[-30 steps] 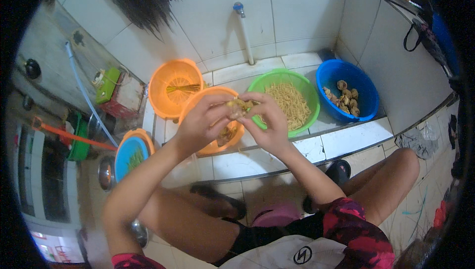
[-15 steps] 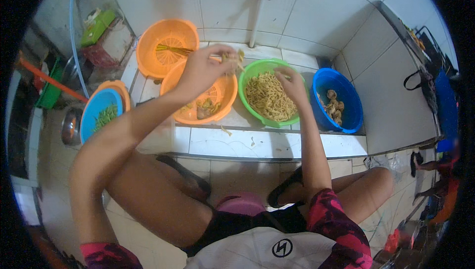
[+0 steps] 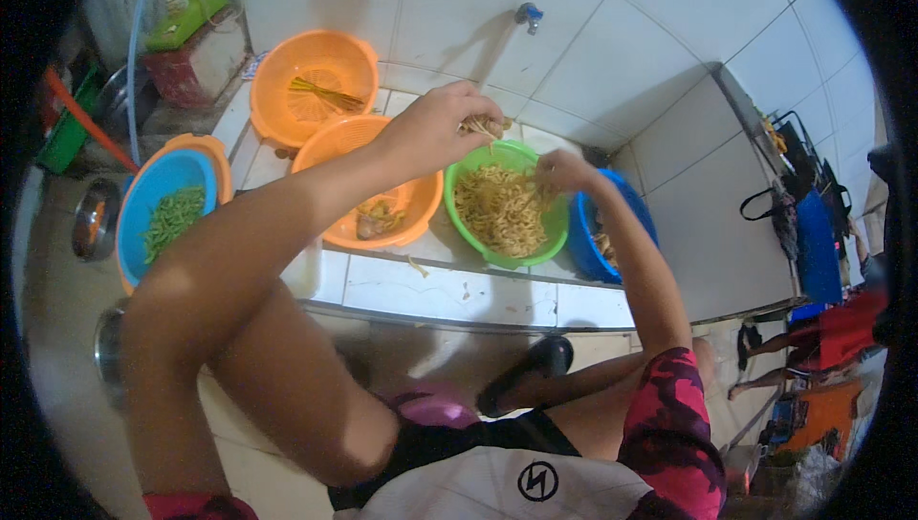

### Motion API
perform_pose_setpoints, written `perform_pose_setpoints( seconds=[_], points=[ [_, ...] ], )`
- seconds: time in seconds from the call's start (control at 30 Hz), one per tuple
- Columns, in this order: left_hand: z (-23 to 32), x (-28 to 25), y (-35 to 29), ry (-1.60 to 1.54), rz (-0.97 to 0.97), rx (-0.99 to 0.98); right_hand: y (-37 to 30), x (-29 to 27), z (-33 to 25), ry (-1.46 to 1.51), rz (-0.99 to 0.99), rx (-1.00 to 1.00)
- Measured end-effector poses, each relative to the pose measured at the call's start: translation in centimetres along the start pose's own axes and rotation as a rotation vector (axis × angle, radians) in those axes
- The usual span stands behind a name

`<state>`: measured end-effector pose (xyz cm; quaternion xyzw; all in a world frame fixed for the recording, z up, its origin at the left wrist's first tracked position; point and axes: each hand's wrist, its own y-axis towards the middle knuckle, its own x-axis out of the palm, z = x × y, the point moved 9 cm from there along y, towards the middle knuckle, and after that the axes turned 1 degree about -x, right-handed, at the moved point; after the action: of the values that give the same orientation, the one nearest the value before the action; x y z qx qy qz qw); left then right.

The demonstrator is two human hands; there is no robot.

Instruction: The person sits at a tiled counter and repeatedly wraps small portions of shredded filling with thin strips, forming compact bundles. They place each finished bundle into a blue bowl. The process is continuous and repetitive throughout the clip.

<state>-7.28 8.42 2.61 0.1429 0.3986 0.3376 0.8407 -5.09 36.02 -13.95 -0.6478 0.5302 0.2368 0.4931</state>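
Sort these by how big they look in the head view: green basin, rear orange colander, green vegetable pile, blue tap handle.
Largest: green basin and rear orange colander, too alike to rank.
Next: green vegetable pile.
Smallest: blue tap handle.

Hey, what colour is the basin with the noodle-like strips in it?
The basin is bright green; it shows best in the head view.

Tiled interior: a white wall [image 3: 459, 4] with grey grout lines forms the back and bears a blue-handled tap [image 3: 529, 15], its shadow falling to the lower left; along the wall's foot runs a low white-tiled ledge [image 3: 449, 291], which meets at right a pale partition [image 3: 698, 205] with a dark top edge; the floor [image 3: 253, 458] is of cream tiles, lying in dimmer light than the bright front strip of the ledge
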Motion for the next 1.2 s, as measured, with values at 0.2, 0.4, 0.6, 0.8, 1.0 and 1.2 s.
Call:
perform_pose_setpoints(
  seconds=[0.2, 0.4, 0.6, 0.8, 1.0, 1.2],
  points=[
    [0.8, -0.6, -0.2, -0.005, 0.003, 0.007, -6.9, -15.6, -9.2, -0.090, 0.164, -0.265],
    [1.3, -0.6, -1.0, -0.014, -0.024, 0.008, -13.3, -26.1, -12.5, -0.102, 0.431, -0.081],
    [1.6, -0.5, -2.1, 0.028, -0.048, 0.032, -14.3, -25.6, -13.0, 0.076, 0.437, -0.199],
    [0.9, -0.7, -3.0, 0.002, -0.058, -0.008, -8.1, -17.7, -7.2, 0.597, 0.349, -0.227],
    [0.5, -1.9, -3.1, 0.030, -0.006, -0.029, 1.6, -1.3, 2.3, 0.280, 0.356, -0.032],
    [-0.3, -2.0, -2.9, 0.017, 0.021, -0.025, 2.0, 13.2, 4.5, -0.096, 0.278, 0.119]
  ],
)
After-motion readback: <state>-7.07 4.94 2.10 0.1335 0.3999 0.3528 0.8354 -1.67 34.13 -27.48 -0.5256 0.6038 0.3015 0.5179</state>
